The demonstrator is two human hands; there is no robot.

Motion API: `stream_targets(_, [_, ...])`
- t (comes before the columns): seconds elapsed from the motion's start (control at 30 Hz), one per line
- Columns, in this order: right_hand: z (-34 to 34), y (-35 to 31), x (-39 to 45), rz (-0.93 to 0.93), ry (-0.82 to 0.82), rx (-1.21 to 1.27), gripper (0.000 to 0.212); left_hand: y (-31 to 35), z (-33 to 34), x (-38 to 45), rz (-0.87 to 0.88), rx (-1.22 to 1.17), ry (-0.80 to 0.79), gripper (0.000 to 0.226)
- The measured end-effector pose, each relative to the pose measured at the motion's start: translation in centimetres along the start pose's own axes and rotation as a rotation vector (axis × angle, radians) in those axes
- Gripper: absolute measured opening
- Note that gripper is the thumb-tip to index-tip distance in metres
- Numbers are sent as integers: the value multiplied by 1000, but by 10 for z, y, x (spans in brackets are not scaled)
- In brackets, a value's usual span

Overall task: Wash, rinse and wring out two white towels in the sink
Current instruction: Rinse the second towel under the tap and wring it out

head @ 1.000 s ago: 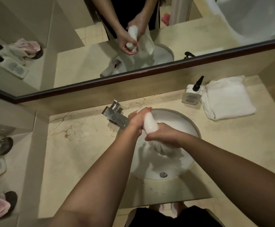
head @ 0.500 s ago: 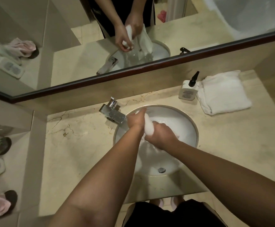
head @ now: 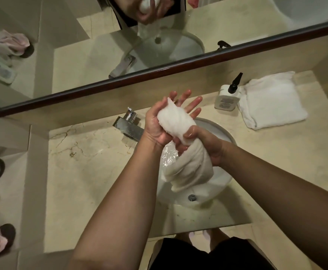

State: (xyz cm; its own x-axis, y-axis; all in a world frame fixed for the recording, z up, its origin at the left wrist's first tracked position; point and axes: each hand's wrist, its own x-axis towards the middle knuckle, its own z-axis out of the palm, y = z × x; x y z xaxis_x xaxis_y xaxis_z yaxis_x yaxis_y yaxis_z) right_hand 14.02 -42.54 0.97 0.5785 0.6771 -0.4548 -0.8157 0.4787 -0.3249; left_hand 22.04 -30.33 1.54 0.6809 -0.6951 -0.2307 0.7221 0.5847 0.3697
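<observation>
Head view: left hand (head: pixel 159 125) cradles wet towel (head: pixel 178 133), right hand (head: pixel 206 147) squeezing.

sink (head: pixel 220 131) basin largely hidden behind arms and wet towel (head: pixel 188 164), bottle (head: pixel 226 98) label — too blurred to read

Both hands hold the wet towel (head: pixel 175 124) above the sink (head: pixel 222 133), filling most of the basin. The faucet (head: pixel 129 127) stands just left of them. Right of the sink, a soap bottle (head: pixel 227 98) and folded towel (head: pixel 272 100) occupy the desk (head: pixel 92 172), whose left stretch lies open.
</observation>
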Motion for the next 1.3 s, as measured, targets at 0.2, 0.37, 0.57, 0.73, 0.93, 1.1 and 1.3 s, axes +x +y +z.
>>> stream_targets(0.2, [7,2,5,-38,343,-348,9,7,1,4,-64,231,347,18])
stream_targets(0.37, [6,17,9,-73,635,-733,13,-8,-17,-4,-96,273,575,22])
stream_targets(0.57, [-10,31,21,-145,846,-1124,19,-29,-34,2,-76,333,823,24])
stream_targets(0.73, [-20,49,27,-126,982,-1403,23,-44,-57,13,-92,401,1066,22])
stream_targets(0.93, [-27,56,28,-162,1025,-1775,39,-48,-69,6,-109,335,1286,6])
stream_targets(1.1, [-25,36,18,-173,936,-1514,27,-38,-38,-7,-95,175,897,19])
stream_targets(1.3, [-19,-7,-8,-206,634,-858,20,-24,-17,-18,-14,77,330,52])
